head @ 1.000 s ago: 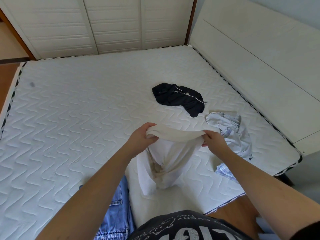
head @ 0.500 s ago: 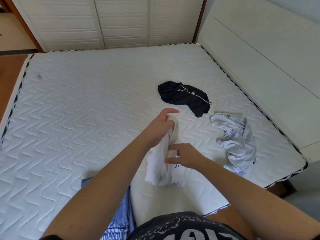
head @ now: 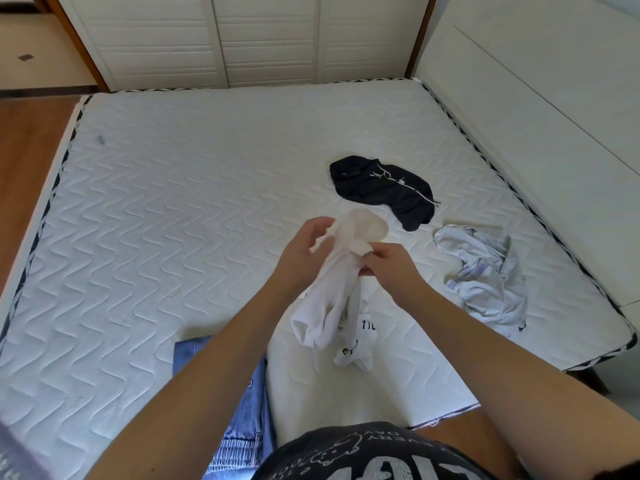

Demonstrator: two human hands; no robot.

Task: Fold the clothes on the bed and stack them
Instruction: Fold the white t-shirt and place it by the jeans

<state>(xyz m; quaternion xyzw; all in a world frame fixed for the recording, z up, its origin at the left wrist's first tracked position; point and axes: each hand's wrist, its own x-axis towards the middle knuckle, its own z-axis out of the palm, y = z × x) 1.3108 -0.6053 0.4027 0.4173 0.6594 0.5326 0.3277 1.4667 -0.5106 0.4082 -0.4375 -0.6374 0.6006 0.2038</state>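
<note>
A white garment with black lettering point(head: 325, 306) hangs bunched above the mattress point(head: 156, 220), its lower end trailing near the bed's front edge. My left hand point(head: 304, 251) grips its upper part, where a round opening point(head: 363, 226) shows. My right hand point(head: 388, 268) pinches the cloth just below that opening. A crumpled dark navy garment with a white drawstring point(head: 381, 188) lies behind my hands. A crumpled pale blue garment point(head: 485, 275) lies to the right. Folded blue denim point(head: 249, 410) rests at the front edge, partly hidden by my left arm.
A white headboard point(head: 536, 116) rises along the mattress's right side. White closet doors point(head: 242, 39) stand behind the bed. Wooden floor point(head: 24, 161) shows to the left. The mattress's left half is bare quilted surface.
The white garment was stretched wide between both hands, then gathered into a narrow bunch. Both hands have come together at its top, and its round opening now shows.
</note>
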